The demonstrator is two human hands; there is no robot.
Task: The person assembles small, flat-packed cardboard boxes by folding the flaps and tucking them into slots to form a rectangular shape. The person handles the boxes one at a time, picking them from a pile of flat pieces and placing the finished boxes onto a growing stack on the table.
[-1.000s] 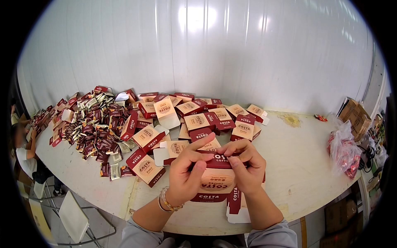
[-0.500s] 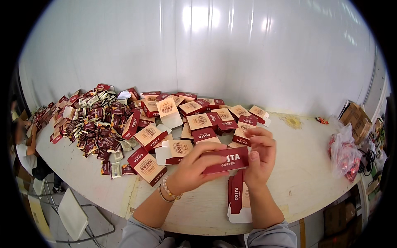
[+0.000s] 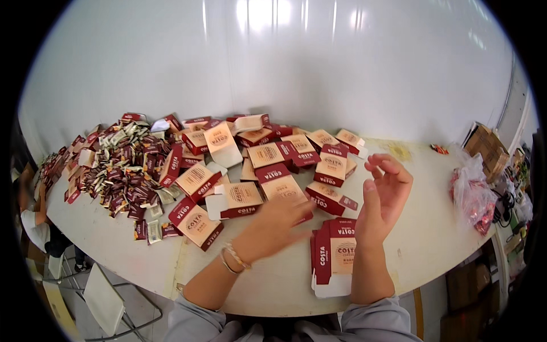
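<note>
The blurred left hand [image 3: 273,229] and the right hand [image 3: 383,212] look spread and empty, seemingly between boxes; next calls for pinching the flattened maroon-and-cream carton [image 3: 342,263].

Open tabletop [image 3: 430,199] stretches right from the right hand [image 3: 384,199] to the plastic bag [image 3: 474,196]. Ahead, heaped boxes [image 3: 265,155] block low passage toward the wall [image 3: 319,74]; sachets [image 3: 128,165] crowd the left. A carton [image 3: 343,251] obstructs the near side. Beneath the blurred left hand [image 3: 273,225], clearance is hard to judge.
</note>
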